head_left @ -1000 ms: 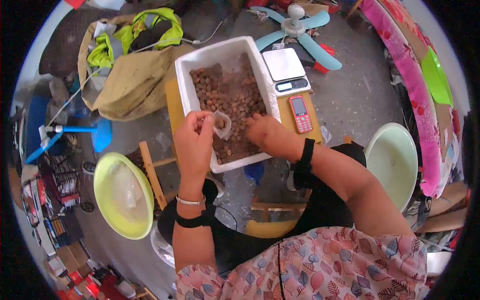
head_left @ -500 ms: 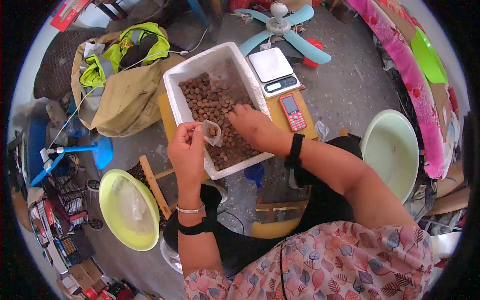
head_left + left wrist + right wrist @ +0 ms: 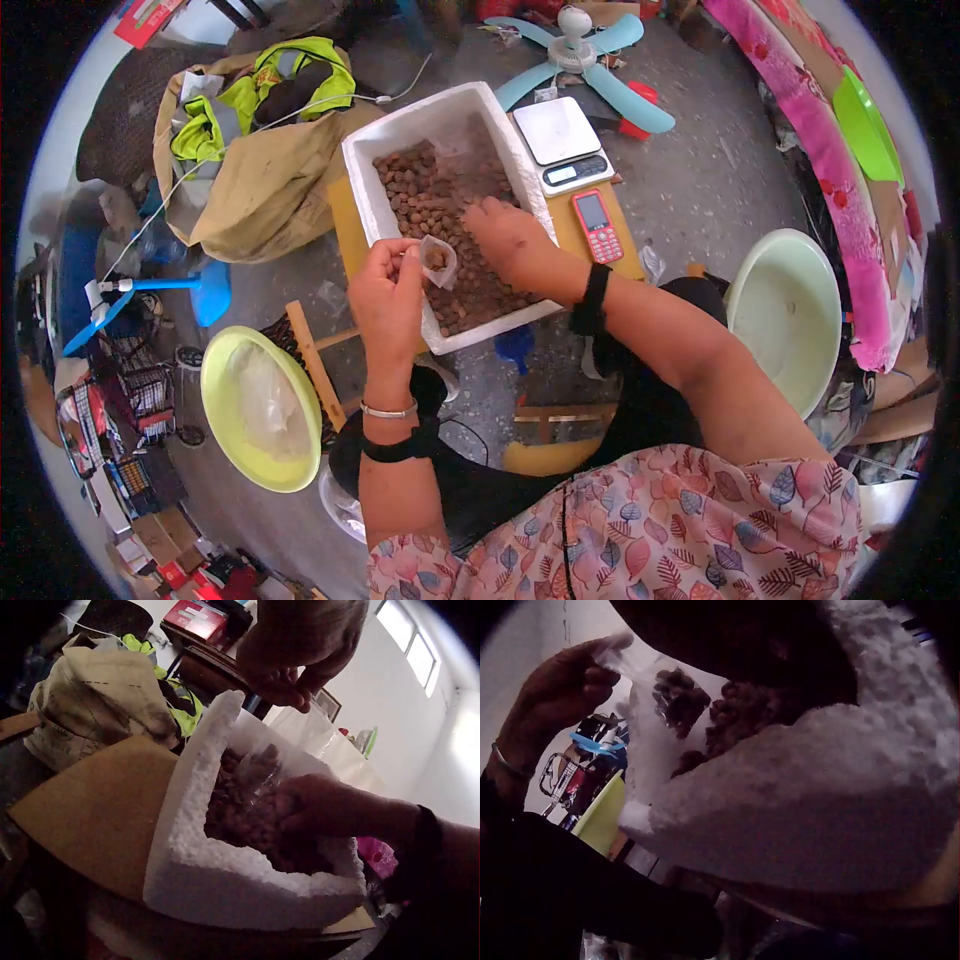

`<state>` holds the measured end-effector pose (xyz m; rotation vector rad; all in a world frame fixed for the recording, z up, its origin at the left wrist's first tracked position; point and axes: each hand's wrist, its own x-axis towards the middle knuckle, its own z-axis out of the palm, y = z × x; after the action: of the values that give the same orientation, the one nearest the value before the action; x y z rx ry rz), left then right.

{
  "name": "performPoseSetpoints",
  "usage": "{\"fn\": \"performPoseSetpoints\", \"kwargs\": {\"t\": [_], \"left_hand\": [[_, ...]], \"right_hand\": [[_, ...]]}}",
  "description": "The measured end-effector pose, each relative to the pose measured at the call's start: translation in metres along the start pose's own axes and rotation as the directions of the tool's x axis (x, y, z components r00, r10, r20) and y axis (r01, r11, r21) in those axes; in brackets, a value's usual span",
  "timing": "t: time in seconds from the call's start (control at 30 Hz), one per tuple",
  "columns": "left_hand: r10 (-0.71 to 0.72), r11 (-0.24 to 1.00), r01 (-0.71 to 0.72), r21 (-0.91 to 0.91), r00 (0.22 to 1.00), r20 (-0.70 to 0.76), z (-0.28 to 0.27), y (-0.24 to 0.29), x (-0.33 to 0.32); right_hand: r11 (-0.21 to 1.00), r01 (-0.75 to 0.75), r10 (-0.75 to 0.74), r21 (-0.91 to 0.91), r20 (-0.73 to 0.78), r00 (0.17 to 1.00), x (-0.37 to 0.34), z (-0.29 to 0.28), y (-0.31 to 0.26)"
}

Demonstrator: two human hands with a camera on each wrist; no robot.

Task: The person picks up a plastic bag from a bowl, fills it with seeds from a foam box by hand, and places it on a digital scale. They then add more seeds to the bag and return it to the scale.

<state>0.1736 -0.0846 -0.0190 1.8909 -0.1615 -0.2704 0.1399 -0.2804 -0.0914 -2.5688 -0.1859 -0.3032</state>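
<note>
Head: left hand [image 3: 388, 297] pinches a clear bag [image 3: 440, 268] over brown pieces [image 3: 420, 190] in the foam box [image 3: 492, 331]; right hand [image 3: 515, 245] among them, fingertips' grip unclear; scale [image 3: 555, 132], phone [image 3: 598, 228] alongside. Left wrist: sack [image 3: 105, 705] beyond. Right wrist: dark shape [image 3: 750, 637] blocks pieces

Two hands: a left hand [image 3: 388, 300] and a right hand [image 3: 515, 245]. One foam box [image 3: 495, 333], one desk [image 3: 625, 260], one small bag [image 3: 447, 270] in the left hand, and brown nuts [image 3: 425, 190] — too many to count. One scale [image 3: 553, 132], one phone [image 3: 598, 225], one fan [image 3: 573, 57] with four blades [image 3: 628, 100]. Two large basins — one yellow basin [image 3: 222, 400], one pale green basin [image 3: 785, 345]. Two wristbands [image 3: 592, 300], one bracelet [image 3: 388, 412].
</note>
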Motion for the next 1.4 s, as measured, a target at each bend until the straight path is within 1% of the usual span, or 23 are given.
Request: {"fn": "performPoseSetpoints", "kwargs": {"t": [0.1, 0.2, 0.3, 0.4, 0.43, 0.53, 0.57, 0.67, 0.7, 0.77, 0.87, 0.97, 1.07, 1.17, 1.27, 1.37, 1.4], "left_hand": [[0.008, 1.0, -0.008, 0.024, 1.0, -0.015, 0.001, 0.002, 0.001], [0.03, 0.998, -0.029, 0.061, 0.999, -0.019, 0.004, 0.003, 0.0], [0.061, 0.994, -0.06, 0.086, 0.998, -0.018, 0.007, -0.003, 0.001], [0.057, 0.994, -0.055, 0.093, 0.998, -0.014, 0.008, -0.002, 0.001], [0.052, 0.995, -0.05, 0.09, 0.999, -0.017, 0.008, -0.003, 0.001], [0.052, 0.997, -0.05, 0.065, 0.998, -0.029, 0.006, 0.0, -0.001], [0.054, 0.997, -0.052, 0.056, 0.998, -0.028, 0.006, 0.001, -0.002], [0.041, 0.999, -0.04, 0.028, 0.999, -0.035, 0.005, -0.004, 0.0], [0.047, 0.998, -0.046, 0.042, 0.998, -0.037, 0.004, -0.005, 0.001], [0.059, 0.996, -0.057, 0.072, 0.998, -0.037, 0.002, -0.008, 0.001], [0.086, 0.994, -0.084, 0.077, 0.996, -0.024, 0.001, -0.006, 0.001], [0.0, 0.999, 0.001, 0.049, 0.999, -0.034, 0.001, 0.008, -0.004], [0.004, 1.0, -0.004, 0.023, 0.999, -0.032, 0.001, 0.008, -0.005], [-0.013, 0.999, 0.014, 0.043, 1.0, -0.02, -0.001, 0.014, -0.006], [-0.016, 0.999, 0.017, 0.029, 1.0, -0.018, -0.001, 0.014, -0.008], [-0.017, 0.999, 0.018, 0.035, 0.999, -0.028, -0.001, 0.01, -0.007], [-0.02, 1.0, 0.02, 0.019, 1.0, -0.021, 0.0, 0.009, -0.007]], "right_hand": [[0.986, -0.023, 0.051, 0.167, -0.165, 0.985, 0.015, -0.018, -0.009], [0.913, 0.119, 0.02, 0.39, -0.333, 0.943, 0.016, -0.045, -0.028], [0.878, 0.36, -0.24, 0.315, -0.362, 0.901, 0.013, -0.047, -0.04], [0.948, 0.212, -0.156, 0.237, -0.235, 0.959, 0.01, -0.041, -0.032], [0.964, 0.174, -0.111, 0.201, -0.291, 0.95, 0.014, -0.051, -0.029], [0.974, 0.099, -0.012, 0.202, -0.392, 0.92, 0.028, -0.072, -0.01], [0.977, 0.052, 0.029, 0.206, -0.374, 0.927, 0.028, -0.075, -0.007], [0.993, 0.076, -0.042, 0.095, -0.319, 0.947, 0.03, -0.063, 0.003], [0.995, 0.096, -0.085, 0.038, -0.232, 0.969, 0.029, -0.054, 0.008], [0.987, 0.148, -0.151, -0.068, -0.048, 0.987, 0.026, -0.036, 0.018], [0.958, 0.242, -0.246, -0.154, -0.008, 0.969, 0.017, -0.029, 0.01], [0.96, 0.198, -0.198, -0.196, 0.017, 0.98, 0.015, -0.016, 0.013], [0.908, 0.102, -0.057, -0.406, 0.123, 0.991, 0.018, -0.002, 0.009], [0.927, 0.079, -0.072, -0.368, 0.032, 0.997, 0.018, 0.004, 0.01], [0.928, 0.08, -0.093, -0.364, -0.02, 0.995, 0.018, 0.006, 0.011], [0.938, 0.207, -0.226, -0.279, -0.036, 0.974, 0.013, -0.001, 0.014], [0.956, 0.165, -0.181, -0.241, -0.047, 0.982, 0.012, 0.0, 0.015]]}}
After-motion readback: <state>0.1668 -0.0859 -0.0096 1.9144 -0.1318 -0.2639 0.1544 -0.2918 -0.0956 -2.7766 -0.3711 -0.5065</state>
